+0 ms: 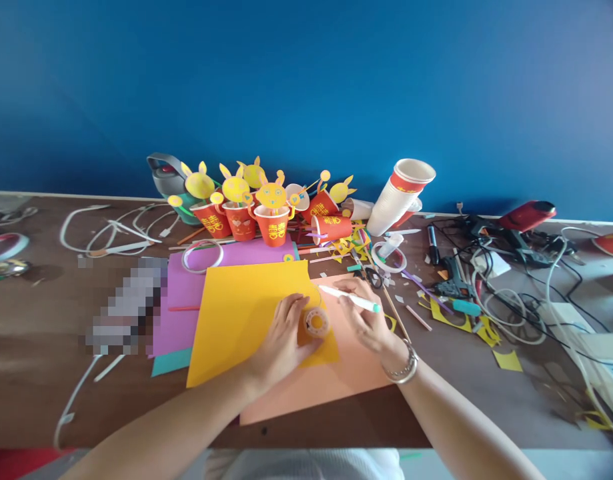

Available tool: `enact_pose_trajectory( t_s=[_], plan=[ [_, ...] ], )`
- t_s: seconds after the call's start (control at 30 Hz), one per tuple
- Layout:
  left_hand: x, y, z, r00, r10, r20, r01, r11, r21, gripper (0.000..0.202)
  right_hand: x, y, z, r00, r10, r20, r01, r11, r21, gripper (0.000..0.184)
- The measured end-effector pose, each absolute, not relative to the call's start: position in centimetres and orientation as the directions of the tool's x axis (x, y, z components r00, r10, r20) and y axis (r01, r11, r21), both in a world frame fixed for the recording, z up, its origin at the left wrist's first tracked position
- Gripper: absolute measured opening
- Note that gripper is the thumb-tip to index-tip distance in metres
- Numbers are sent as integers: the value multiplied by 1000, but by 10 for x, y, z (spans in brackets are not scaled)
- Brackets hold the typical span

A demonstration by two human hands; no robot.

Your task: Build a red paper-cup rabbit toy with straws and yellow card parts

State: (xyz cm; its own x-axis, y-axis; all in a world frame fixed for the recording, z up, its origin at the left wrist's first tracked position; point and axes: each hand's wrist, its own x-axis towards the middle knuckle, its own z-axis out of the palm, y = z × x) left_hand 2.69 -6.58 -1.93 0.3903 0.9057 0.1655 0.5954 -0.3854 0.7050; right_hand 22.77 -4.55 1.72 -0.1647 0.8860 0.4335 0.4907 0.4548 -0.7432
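Observation:
My left hand [289,330] is closed around the side of a small round tape roll [317,323], which lies flat on a yellow sheet of paper [246,307]. In my right hand [366,320] is a white marker [350,297] with a green end, its other end pointing left toward the paper just above the roll. A thin curved line shows on the yellow sheet near that tip. Under the yellow sheet lies a peach sheet [296,397], which reaches out to the right and front. My right wrist wears a silver bracelet.
Red paper cups [272,225] with yellow rabbit faces stand behind the paper. A leaning stack of white cups [393,200] is at the back right. Glue guns [453,277], cables and yellow scraps [507,361] lie to the right. Purple paper [181,293] and a blurred object [129,307] lie left.

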Motion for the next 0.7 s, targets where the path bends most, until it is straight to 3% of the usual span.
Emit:
enact_pose_trajectory(
  t_s=[0.13, 0.33, 0.7],
  plan=[
    [28, -64, -17, 412, 893, 182, 579, -411, 705, 42, 231, -50, 27, -220, 873, 435, 499, 484, -719, 7],
    [26, -63, -16, 428, 884, 187, 560, -422, 713, 40, 227, -51, 45, -466, 761, 451, 485, 646, -590, 9],
    [28, -64, -12, 434, 889, 145, 607, -407, 683, 44, 235, -50, 47, -452, 805, 385, 512, 587, -627, 12]
  ],
)
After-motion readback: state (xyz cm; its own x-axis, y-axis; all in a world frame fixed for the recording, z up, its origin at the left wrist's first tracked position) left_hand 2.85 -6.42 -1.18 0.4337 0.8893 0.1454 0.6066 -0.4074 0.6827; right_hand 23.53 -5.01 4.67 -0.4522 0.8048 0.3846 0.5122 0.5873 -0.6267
